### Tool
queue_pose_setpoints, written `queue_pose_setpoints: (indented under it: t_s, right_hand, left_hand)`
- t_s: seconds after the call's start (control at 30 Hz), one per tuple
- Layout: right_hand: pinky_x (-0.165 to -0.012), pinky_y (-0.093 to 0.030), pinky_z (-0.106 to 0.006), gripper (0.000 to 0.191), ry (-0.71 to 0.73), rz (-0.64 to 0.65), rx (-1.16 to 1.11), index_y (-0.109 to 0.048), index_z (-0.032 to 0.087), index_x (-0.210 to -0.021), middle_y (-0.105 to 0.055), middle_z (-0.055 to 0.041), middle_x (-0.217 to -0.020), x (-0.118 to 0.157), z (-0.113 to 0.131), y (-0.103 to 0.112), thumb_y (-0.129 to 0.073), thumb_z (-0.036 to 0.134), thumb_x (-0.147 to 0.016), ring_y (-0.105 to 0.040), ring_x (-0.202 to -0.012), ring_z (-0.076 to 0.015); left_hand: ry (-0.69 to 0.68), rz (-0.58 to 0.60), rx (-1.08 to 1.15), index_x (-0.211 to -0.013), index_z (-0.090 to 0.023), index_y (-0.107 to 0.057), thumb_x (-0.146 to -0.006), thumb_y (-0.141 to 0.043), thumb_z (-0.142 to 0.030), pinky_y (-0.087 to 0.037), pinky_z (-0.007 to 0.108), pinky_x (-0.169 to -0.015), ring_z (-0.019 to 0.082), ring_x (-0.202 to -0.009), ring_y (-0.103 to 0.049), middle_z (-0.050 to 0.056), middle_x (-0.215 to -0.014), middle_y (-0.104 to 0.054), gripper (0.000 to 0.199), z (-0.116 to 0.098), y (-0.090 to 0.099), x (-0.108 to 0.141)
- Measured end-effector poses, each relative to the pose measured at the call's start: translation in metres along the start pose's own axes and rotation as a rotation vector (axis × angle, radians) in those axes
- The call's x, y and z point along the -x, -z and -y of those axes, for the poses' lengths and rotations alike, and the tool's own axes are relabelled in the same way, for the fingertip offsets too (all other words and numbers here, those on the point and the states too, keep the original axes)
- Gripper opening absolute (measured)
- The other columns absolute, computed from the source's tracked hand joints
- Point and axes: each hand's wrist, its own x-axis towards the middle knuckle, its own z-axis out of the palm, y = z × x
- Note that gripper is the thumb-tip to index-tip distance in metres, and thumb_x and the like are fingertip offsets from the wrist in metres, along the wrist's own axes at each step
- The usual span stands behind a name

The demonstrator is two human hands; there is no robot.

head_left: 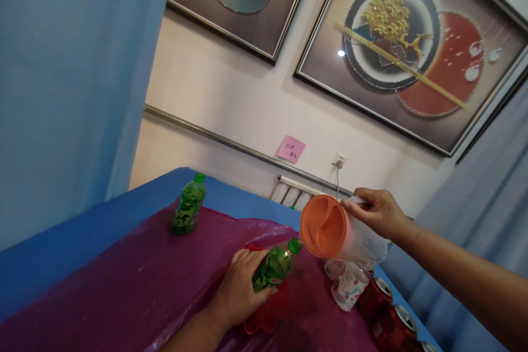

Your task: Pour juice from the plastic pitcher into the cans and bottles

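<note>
My left hand (239,289) is wrapped round a green bottle (275,267), which tilts to the right above a red scalloped dish (268,308). My right hand (377,212) grips the handle of a clear plastic pitcher (365,242). The pitcher is tipped to the left, and its orange lid (324,226) faces the green cap of the held bottle. The lid and cap look close together; whether they touch I cannot tell. A second green bottle (190,206) stands upright at the back left on the purple plastic sheet (124,280).
Clear cups, one with a printed pattern (350,287), sit below the pitcher. Several red cans (394,327) line the right edge of the blue table (231,198). Blue curtains hang on both sides. A metal rail, a socket with a cable and framed pictures are on the wall behind.
</note>
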Motion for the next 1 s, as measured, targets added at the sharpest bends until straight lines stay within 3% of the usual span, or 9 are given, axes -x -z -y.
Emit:
queue_pose_setpoints:
  t_s: [1.0]
  right_hand:
    - [-0.045,-0.019,-0.025,0.049,0.006,0.009,-0.001,-0.034,0.023,-0.057,-0.026,0.0065,-0.054,-0.0001,0.0021,0.0029,-0.06,0.053,-0.086,-0.025,-0.05,-0.0087]
  left_hand:
    - [-0.025,0.0,0.026,-0.125,-0.028,-0.063,-0.066,-0.081,-0.026,-0.035,0.052,-0.109,0.03,-0.113,-0.062,0.007,-0.12,-0.071,0.061,0.0004,0.0001,0.0003]
